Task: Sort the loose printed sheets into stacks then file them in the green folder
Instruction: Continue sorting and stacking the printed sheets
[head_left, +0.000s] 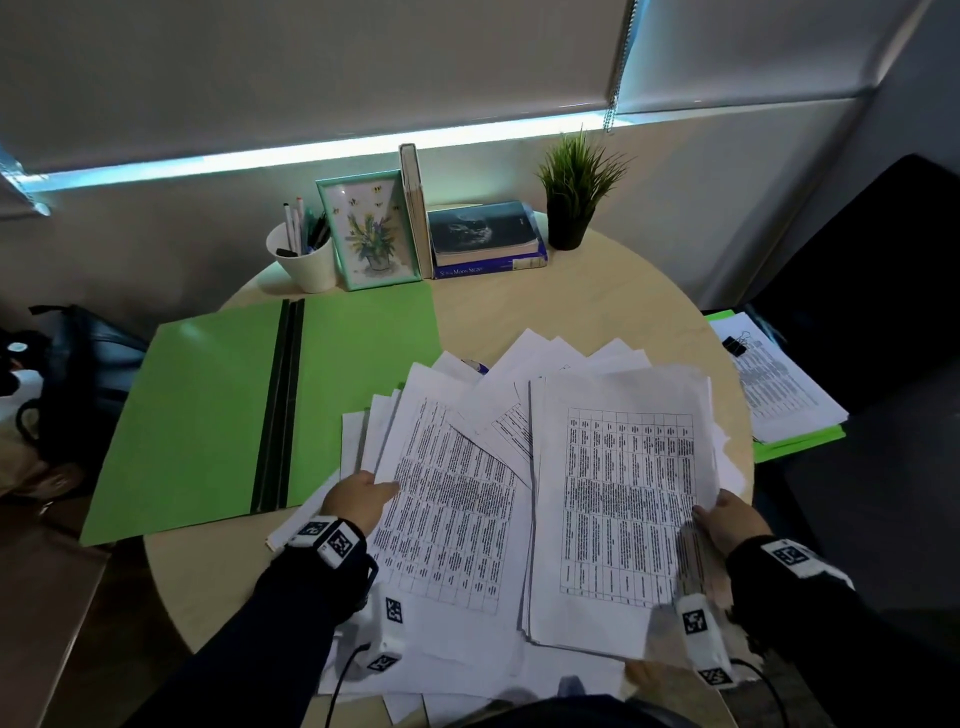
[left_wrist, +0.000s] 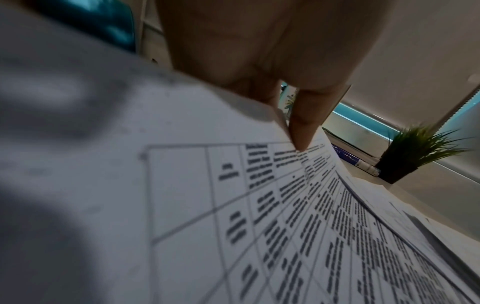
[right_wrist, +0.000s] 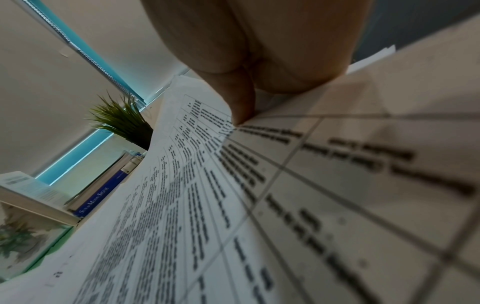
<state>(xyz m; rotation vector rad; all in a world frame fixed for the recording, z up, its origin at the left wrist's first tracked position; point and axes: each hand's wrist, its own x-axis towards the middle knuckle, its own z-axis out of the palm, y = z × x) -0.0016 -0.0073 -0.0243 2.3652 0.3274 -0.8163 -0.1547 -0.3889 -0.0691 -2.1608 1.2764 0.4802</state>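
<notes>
White sheets (head_left: 498, 431) lie fanned out beside the open green folder (head_left: 208, 415). Each hand pinches paper: left hand (head_left: 356, 501) one sheet (head_left: 447, 519), right hand (head_left: 732, 522) a stack (head_left: 618, 509).

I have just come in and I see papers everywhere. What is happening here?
A person is sorting printed sheets on a round table. The left hand pinches one sheet from the spread pile; the right hand holds a gathered stack by its edge. The green folder lies open to the left, with nothing filed in it.

Pen cup (head_left: 303, 254), framed picture (head_left: 369, 229), books (head_left: 483, 236), plant (head_left: 571, 195).
</notes>
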